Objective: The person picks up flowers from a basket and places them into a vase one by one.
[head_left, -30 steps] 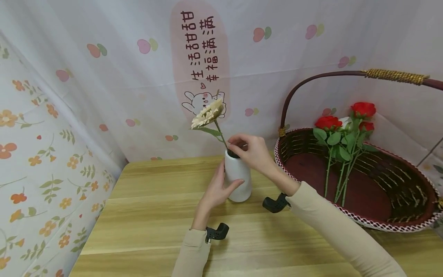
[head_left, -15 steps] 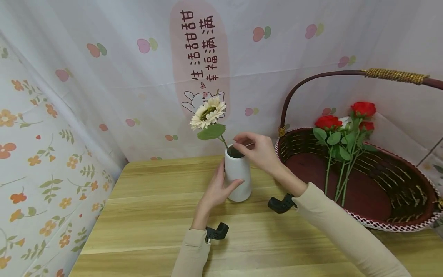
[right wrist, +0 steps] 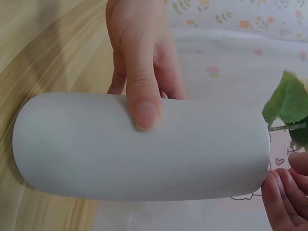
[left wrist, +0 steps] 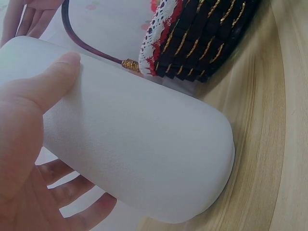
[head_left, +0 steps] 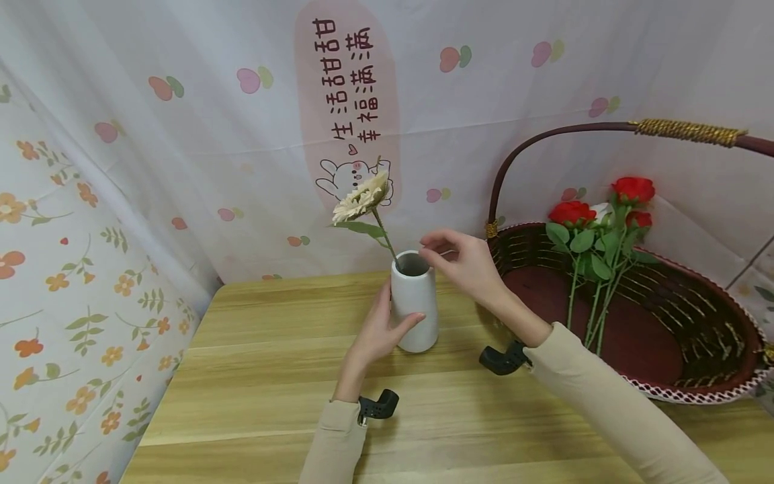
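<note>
Wood tabletop, printed curtain at 12 o'clock. White vase stands near the back; left hand wraps its fingers round it from 8 o'clock, likely to steady it. Cream flower sits inside, leaning to 11. Right hand at 2, fingers loosely curled, empty. Versus half a second ago: flower turned side-on, right hand backed off toward 3.
</note>
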A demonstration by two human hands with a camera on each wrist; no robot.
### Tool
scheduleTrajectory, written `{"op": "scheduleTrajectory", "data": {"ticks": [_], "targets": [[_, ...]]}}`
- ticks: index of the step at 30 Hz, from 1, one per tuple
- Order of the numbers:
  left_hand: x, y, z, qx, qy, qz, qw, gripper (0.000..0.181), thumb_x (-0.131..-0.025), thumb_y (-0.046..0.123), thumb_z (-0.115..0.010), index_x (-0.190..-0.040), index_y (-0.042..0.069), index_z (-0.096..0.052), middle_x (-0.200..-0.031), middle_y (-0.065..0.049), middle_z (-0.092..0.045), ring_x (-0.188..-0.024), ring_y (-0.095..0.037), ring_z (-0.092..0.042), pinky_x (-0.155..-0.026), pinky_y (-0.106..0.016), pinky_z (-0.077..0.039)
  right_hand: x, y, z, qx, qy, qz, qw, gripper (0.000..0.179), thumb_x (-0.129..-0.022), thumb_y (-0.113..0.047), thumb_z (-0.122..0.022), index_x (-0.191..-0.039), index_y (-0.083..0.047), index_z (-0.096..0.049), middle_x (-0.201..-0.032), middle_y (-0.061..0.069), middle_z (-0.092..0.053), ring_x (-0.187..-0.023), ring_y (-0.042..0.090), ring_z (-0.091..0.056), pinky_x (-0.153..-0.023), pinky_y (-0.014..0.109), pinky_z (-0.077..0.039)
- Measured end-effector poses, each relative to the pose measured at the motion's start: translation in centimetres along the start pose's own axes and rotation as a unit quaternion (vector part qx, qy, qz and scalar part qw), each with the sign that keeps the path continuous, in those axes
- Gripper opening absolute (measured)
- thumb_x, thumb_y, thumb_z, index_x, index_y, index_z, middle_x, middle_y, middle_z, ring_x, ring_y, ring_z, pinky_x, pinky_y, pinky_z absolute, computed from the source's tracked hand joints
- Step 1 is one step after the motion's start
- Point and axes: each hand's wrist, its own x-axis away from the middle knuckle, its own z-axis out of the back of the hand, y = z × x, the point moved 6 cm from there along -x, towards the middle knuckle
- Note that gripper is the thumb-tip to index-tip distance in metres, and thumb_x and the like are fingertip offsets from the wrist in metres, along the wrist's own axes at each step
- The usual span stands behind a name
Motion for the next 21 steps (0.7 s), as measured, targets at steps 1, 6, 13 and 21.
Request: {"op": "scheduleTrajectory", "data": {"ticks": [1, 6, 13, 21], "targets": [[0.0, 0.0, 0.0, -0.001, 0.000, 0.002, 1.0000, 0.092, -0.093, 0.033, -0.074, -0.161, 0.011, -0.017, -0.159, -0.015, -0.032, -0.143, -0.029, -0.036, -0.115, -0.052, -0.031, 0.0, 0.0, 0.1, -0.002, 0.001, 0.000, 1.0000, 0.019, -0.093, -0.011, -0.074, -0.110, -0.001, -0.072, -0.099, 0.009, -0.074, -0.087, 0.020, -0.070, -0.078, 0.035, -0.059], [0.0, -0.1, 0.0, -0.002, 0.000, 0.014, 0.9999, 0.093, -0.093, 0.035, -0.074, -0.162, 0.011, -0.016, -0.160, -0.014, -0.030, -0.145, -0.029, -0.034, -0.116, -0.051, -0.030, 0.2, 0.1, 0.3, -0.012, 0.003, 0.002, 0.9999, 0.018, -0.093, -0.010, -0.073, -0.109, 0.000, -0.072, -0.098, 0.010, -0.074, -0.085, 0.021, -0.071, -0.077, 0.034, -0.060], [-0.1, -0.1, 0.0, 0.001, 0.001, 0.005, 1.0000, 0.092, -0.093, 0.034, -0.074, -0.161, 0.011, -0.016, -0.159, -0.015, -0.032, -0.143, -0.030, -0.036, -0.115, -0.052, -0.031, 0.6, 0.7, 0.7, -0.002, 0.002, -0.002, 1.0000, 0.018, -0.094, -0.010, -0.073, -0.109, -0.001, -0.072, -0.099, 0.009, -0.073, -0.085, 0.021, -0.071, -0.078, 0.040, -0.059], [-0.1, -0.2, 0.0, 0.001, 0.003, 0.008, 1.0000, 0.093, -0.092, 0.033, -0.075, -0.161, 0.011, -0.018, -0.160, -0.014, -0.032, -0.143, -0.028, -0.036, -0.115, -0.050, -0.032, 1.2, 1.6, 1.4, -0.009, 0.002, -0.012, 0.9999, 0.017, -0.095, -0.012, -0.073, -0.109, -0.003, -0.072, -0.096, 0.008, -0.073, -0.078, 0.019, -0.071, -0.073, 0.023, -0.057]]}}
